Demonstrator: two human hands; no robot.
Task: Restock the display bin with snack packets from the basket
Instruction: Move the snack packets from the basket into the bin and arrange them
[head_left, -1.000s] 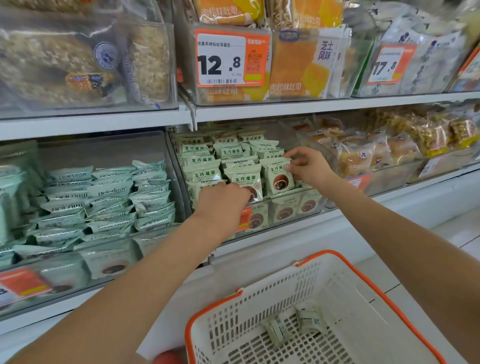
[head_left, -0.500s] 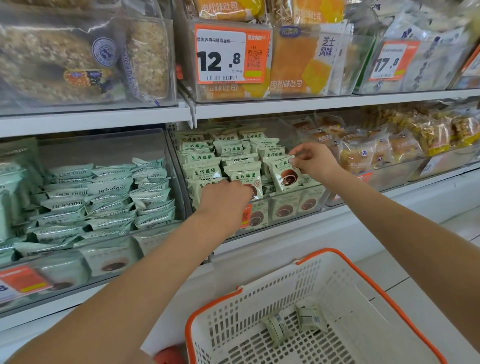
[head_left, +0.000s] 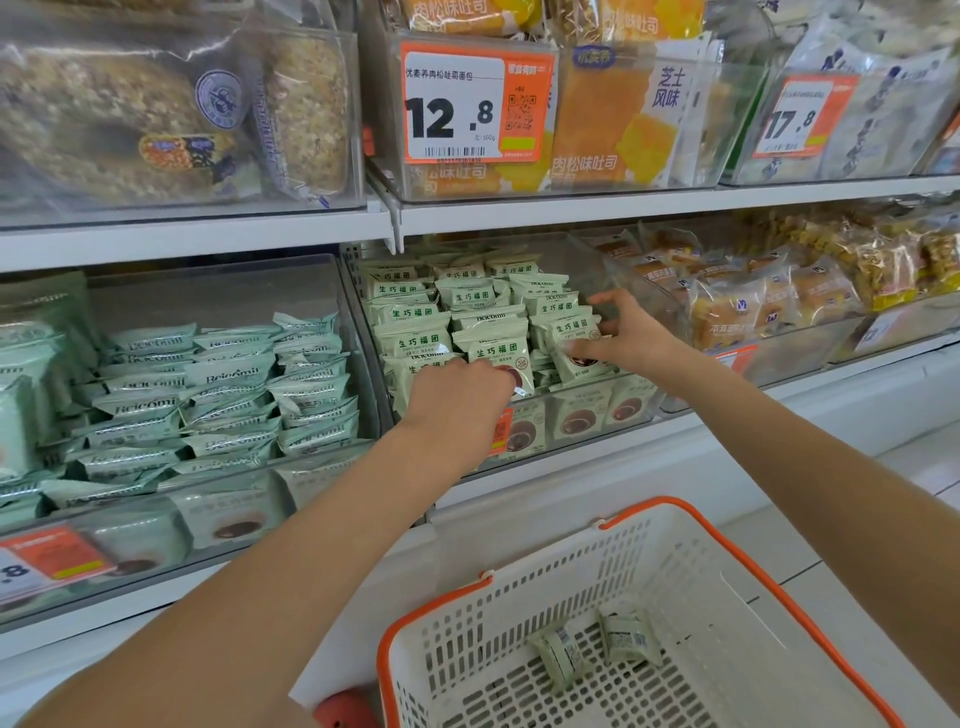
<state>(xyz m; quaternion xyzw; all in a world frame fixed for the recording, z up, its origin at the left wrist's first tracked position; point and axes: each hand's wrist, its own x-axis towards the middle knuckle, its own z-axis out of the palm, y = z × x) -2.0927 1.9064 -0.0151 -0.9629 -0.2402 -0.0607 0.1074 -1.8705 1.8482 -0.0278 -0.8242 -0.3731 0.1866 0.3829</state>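
Meanwhile, left hand (head_left: 457, 395) curled and right hand (head_left: 631, 338) spread on bin packets (head_left: 415, 343), toast bags (head_left: 623, 114) overhead.

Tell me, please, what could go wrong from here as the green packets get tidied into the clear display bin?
The front-row packets stand above the display bin's low clear front wall, so a nudge from the left hand could tip one over the edge. The right hand presses the packet at the row's end and may knock the neighbours askew. Two packets lie in the basket and could be overlooked.
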